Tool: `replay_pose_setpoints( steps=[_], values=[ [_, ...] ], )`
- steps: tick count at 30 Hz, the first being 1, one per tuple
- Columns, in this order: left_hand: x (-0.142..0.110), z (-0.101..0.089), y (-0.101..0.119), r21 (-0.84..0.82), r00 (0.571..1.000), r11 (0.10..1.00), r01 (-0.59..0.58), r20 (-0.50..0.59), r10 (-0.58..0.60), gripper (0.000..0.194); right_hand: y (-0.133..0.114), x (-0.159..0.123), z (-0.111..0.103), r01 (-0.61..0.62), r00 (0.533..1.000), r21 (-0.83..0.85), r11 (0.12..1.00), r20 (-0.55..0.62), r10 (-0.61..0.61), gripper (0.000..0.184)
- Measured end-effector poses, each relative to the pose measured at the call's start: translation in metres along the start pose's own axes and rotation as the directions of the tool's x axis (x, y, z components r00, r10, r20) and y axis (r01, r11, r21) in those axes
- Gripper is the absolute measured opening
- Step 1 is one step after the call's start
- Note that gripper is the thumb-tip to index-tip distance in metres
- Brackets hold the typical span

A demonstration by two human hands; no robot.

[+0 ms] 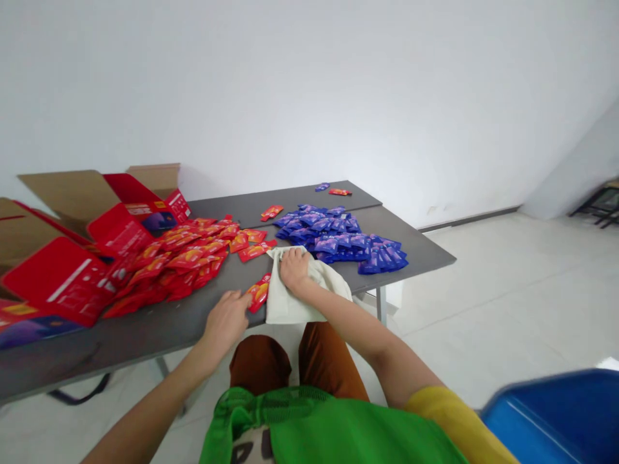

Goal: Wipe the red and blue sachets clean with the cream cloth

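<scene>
A cream cloth bag (pixel 290 299) lies at the near edge of the grey table (pixel 416 248). My right hand (pixel 294 269) rests flat on its top, fingers towards the blue sachets. My left hand (pixel 226 322) sits at the table edge, fingertips touching a few red sachets (pixel 259 293) beside the bag; whether it grips them is unclear. A big heap of red sachets (pixel 184 261) spreads to the left. A pile of blue sachets (pixel 338 238) lies just beyond the bag.
Opened red cartons (pixel 62 280) and brown cardboard boxes (pixel 72 190) crowd the table's left end. A few stray sachets (pixel 333 189) lie at the far edge. A blue bin (pixel 561 412) stands at lower right, on a white tiled floor.
</scene>
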State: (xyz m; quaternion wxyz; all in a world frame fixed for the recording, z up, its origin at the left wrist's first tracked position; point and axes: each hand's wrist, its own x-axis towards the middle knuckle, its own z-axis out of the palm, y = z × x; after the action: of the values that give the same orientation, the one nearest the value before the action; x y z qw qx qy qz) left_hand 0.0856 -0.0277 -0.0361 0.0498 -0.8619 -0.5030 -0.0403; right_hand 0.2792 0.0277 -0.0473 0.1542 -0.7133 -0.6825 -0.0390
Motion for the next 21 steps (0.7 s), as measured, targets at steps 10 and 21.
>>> replay_pose_setpoints(
  steps=[10,21],
  values=[
    [0.010,-0.013,0.014,-0.037,1.000,0.999,0.019,-0.005,-0.019,0.039,-0.002,-0.012,-0.023,-0.095,0.991,0.175,0.980,0.109,0.077,0.034],
    [0.049,0.001,0.001,-0.471,0.939,0.838,0.276,-0.056,-0.341,0.038,-0.023,-0.023,-0.037,-0.014,0.984,0.551,0.834,-0.142,0.110,0.035]
  ],
)
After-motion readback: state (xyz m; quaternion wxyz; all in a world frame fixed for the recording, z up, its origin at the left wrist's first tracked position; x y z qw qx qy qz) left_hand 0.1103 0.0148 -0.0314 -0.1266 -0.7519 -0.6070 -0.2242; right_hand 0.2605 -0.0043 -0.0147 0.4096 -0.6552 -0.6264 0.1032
